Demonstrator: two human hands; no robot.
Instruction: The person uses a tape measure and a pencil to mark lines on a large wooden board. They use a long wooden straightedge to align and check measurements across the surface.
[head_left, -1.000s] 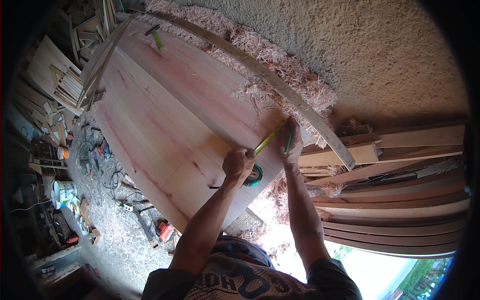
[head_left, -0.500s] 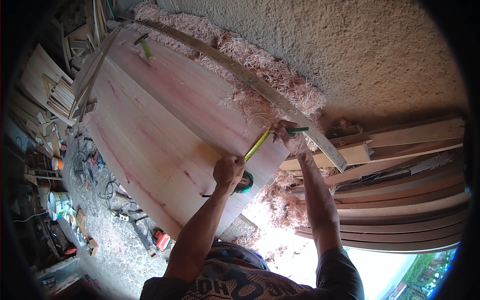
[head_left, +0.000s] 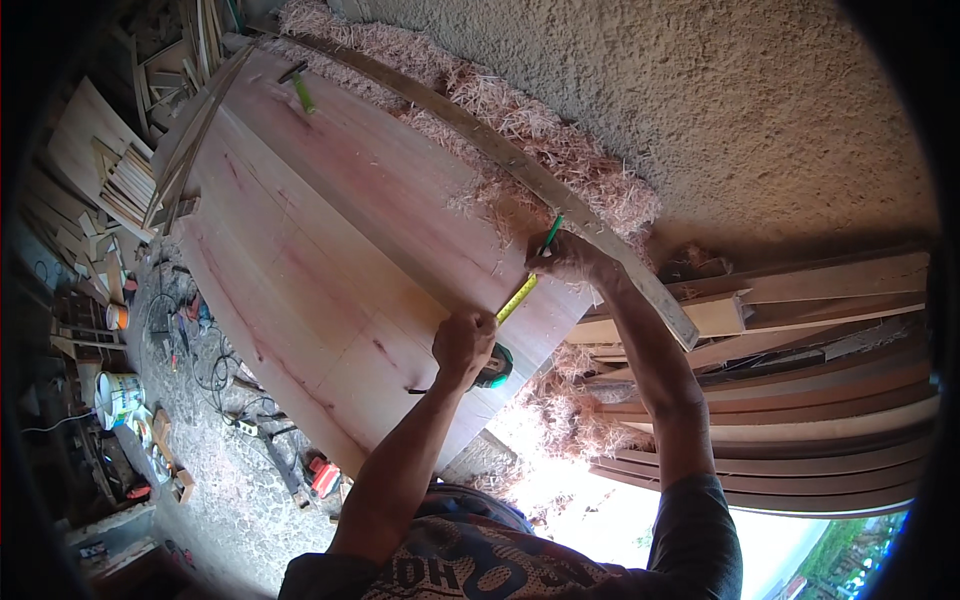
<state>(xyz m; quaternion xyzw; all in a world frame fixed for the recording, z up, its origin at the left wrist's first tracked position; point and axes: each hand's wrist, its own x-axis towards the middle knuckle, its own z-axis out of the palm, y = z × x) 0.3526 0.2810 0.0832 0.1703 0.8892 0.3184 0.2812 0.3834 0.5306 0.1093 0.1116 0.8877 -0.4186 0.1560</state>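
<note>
My left hand (head_left: 460,347) is closed around a black and green tape measure (head_left: 495,370) over the near part of a wide wooden panel (head_left: 310,270). From it a short length of yellow blade (head_left: 517,298) runs out toward my right hand (head_left: 575,260). Between the fingers of that hand is a green pencil (head_left: 553,233), tilted, its lower end close to the panel near the blade's end. Whether the pencil tip touches the wood is hidden by the fingers. A hammer with a green handle (head_left: 304,95) lies on the panel's far end.
A long narrow board (head_left: 510,158) lies along the panel's right side, beside heaped wood shavings (head_left: 540,120) and a rough wall (head_left: 720,110). Stacked planks (head_left: 800,400) stand at right. On the left floor are cables (head_left: 215,370), a white bucket (head_left: 120,397) and a red tool (head_left: 323,476).
My right hand has shifted slightly left and turned, so the pencil now stands tilted up rather than pointing right. Less blade shows between my hands. My left hand keeps its grip.
</note>
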